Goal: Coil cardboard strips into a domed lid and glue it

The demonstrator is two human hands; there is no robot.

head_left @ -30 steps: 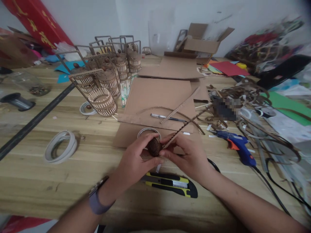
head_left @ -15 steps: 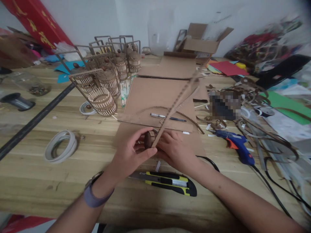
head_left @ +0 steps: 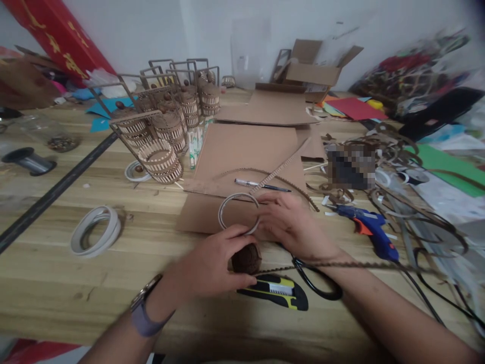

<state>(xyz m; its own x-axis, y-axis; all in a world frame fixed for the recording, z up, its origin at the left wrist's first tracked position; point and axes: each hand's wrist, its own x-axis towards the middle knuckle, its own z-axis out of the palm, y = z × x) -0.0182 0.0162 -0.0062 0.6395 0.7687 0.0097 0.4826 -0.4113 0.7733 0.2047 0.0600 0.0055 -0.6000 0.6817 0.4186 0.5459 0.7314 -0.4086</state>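
Note:
My left hand (head_left: 206,260) is closed round a dark brown coiled strip (head_left: 246,259), fingers above and thumb below. A notched loose end of the strip (head_left: 352,264) runs right, across my right forearm. My right hand (head_left: 290,220) has its bent fingers on the right edge of a thin whitish ring (head_left: 220,212), just beyond the coil. Its fingertips are partly hidden. Below the coil lies a yellow and black utility knife (head_left: 282,292), its blade end covered by my left hand. Black scissors handles (head_left: 322,293) show under my right forearm.
Cardboard sheets (head_left: 242,151) bear a pen (head_left: 261,185) and ridged strips. A blue glue gun (head_left: 367,227) and strip scraps lie right. At left are white tape rolls (head_left: 94,230), a black bar (head_left: 56,194) and several small slatted baskets (head_left: 161,159) with tall handles.
The coil has moved down toward the knife in my left hand. Its loose end has swung from pointing up and away to lying rightward. The whitish ring now shows clearly beside my right fingers.

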